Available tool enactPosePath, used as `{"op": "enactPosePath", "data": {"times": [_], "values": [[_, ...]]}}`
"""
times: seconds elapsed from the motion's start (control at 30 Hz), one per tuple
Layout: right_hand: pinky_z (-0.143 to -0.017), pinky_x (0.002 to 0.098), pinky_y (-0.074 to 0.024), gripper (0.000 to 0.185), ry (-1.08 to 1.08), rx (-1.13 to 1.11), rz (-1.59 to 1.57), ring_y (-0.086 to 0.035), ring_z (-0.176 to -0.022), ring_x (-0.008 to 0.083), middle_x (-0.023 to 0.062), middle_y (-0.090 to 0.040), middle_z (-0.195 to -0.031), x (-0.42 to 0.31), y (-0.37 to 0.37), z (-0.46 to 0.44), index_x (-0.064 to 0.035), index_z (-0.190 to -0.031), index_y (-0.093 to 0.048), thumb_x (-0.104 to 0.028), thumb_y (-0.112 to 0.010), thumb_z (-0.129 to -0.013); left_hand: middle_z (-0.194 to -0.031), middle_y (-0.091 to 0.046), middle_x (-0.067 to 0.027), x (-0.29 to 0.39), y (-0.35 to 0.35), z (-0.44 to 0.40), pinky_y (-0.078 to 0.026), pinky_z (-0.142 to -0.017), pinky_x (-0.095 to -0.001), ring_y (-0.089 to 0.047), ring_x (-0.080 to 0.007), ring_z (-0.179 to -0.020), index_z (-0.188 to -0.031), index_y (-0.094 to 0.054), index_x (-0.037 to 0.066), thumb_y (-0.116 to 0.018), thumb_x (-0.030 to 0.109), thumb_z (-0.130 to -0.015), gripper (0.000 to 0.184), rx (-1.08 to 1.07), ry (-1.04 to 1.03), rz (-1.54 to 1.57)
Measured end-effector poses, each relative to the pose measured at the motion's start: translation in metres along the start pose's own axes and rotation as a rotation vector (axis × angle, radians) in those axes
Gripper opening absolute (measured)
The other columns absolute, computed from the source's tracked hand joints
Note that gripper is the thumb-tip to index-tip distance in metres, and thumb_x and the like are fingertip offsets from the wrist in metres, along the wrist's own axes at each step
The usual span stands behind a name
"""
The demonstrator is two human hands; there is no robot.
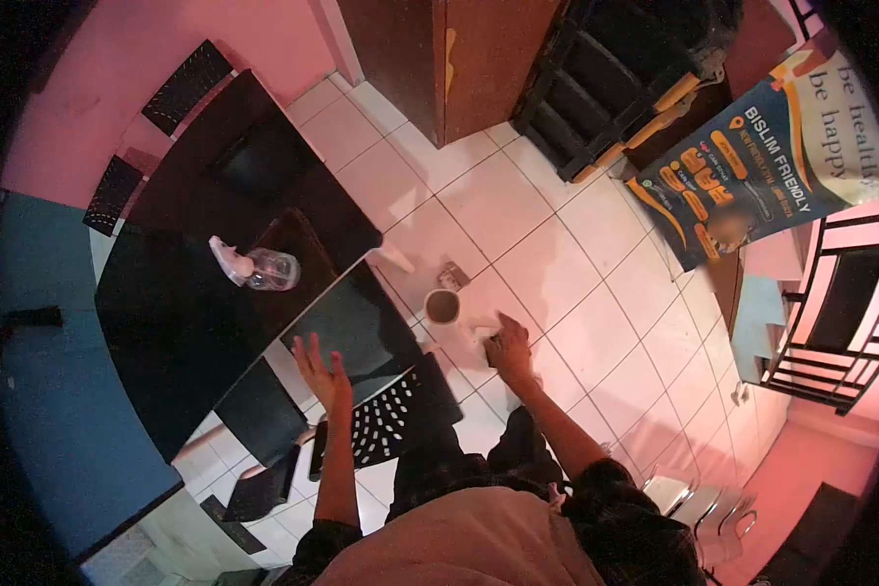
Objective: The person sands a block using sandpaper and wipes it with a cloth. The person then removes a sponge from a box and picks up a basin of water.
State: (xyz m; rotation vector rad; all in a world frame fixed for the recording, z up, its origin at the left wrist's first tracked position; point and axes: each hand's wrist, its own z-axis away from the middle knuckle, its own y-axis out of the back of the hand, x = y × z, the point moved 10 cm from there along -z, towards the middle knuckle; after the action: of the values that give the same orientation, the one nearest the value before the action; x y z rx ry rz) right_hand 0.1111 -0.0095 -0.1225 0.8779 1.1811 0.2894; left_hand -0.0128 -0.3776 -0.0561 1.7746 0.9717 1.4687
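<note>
My right hand (510,354) is closed at the handle of a whitish mug (442,308), which is held over the tiled floor. The mug's round opening faces up and looks brownish inside; its pale body blends with the floor. My left hand (324,376) is raised beside the dark table's edge, its fingers spread and nothing in them. A clear spray bottle (273,270) with a white and pink trigger head lies or stands on the dark table (181,283); its exact posture is unclear.
Dark chairs (386,420) stand near the table. A brown cabinet (400,63) and a black rack (596,88) are ahead. To the right are a printed banner (732,166), a black metal railing (840,303) and metal-framed seats (703,508).
</note>
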Motion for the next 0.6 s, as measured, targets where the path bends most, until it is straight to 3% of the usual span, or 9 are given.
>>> {"op": "enactPosePath", "data": {"times": [0.2, 0.3, 0.43, 0.5, 0.6], "values": [[-0.087, 0.0437, -0.0451, 0.033, -0.13, -0.122, 0.098, -0.055, -0.1, 0.0363, 0.0183, -0.06, -0.104, 0.223, 0.097, 0.121, -0.0048, -0.108, -0.06, -0.015, -0.068, -0.078, -0.15, -0.026, -0.0178, 0.137, -0.044, 0.107, -0.022, -0.109, -0.0527, -0.021, -0.0428, -0.137, -0.134, -0.046, 0.009, -0.058, 0.019, -0.089, 0.047, -0.052, 0.06, 0.105], [-0.083, 0.0436, -0.0478, 0.029, -0.056, -0.313, 0.097, -0.057, -0.096, 0.0368, 0.0198, -0.062, -0.099, 0.265, 0.141, 0.15, -0.0052, -0.104, -0.063, -0.017, -0.069, -0.078, -0.149, -0.026, -0.0191, 0.185, -0.085, 0.156, -0.023, -0.109, -0.0523, -0.021, -0.0432, -0.137, -0.133, -0.046, 0.009, -0.06, 0.017, -0.089, 0.047, -0.103, 0.026, 0.08], [-0.079, 0.0423, -0.0494, 0.035, -0.159, -0.41, 0.118, -0.061, -0.087, 0.0323, 0.0157, -0.063, -0.097, 0.355, 0.179, 0.16, -0.0086, -0.108, -0.06, -0.026, -0.069, -0.079, -0.149, -0.026, -0.0205, 0.283, -0.11, 0.191, -0.023, -0.109, -0.0527, -0.021, -0.0441, -0.137, -0.13, -0.049, 0.009, -0.06, 0.015, -0.087, 0.045, -0.216, 0.005, 0.227], [-0.078, 0.0398, -0.0506, 0.034, -0.223, -0.452, 0.148, -0.063, -0.087, 0.0301, 0.0154, -0.064, -0.095, 0.382, 0.19, 0.152, -0.0098, -0.107, -0.061, -0.029, -0.069, -0.08, -0.149, -0.026, -0.0204, 0.302, -0.12, 0.204, -0.023, -0.109, -0.053, -0.021, -0.0447, -0.137, -0.128, -0.051, 0.01, -0.061, 0.015, -0.086, 0.044, -0.271, -0.014, 0.224], [-0.075, 0.0391, -0.0519, 0.027, -0.082, -0.361, 0.156, -0.064, -0.083, 0.0285, 0.0122, -0.066, -0.091, 0.407, 0.195, 0.129, -0.0095, -0.101, -0.064, -0.027, -0.069, -0.08, -0.149, -0.026, -0.0197, 0.303, -0.133, 0.22, -0.024, -0.108, -0.0542, -0.022, -0.0464, -0.136, -0.123, -0.055, 0.01, -0.063, 0.016, -0.083, 0.041, -0.338, 0.0, 0.223]]}}
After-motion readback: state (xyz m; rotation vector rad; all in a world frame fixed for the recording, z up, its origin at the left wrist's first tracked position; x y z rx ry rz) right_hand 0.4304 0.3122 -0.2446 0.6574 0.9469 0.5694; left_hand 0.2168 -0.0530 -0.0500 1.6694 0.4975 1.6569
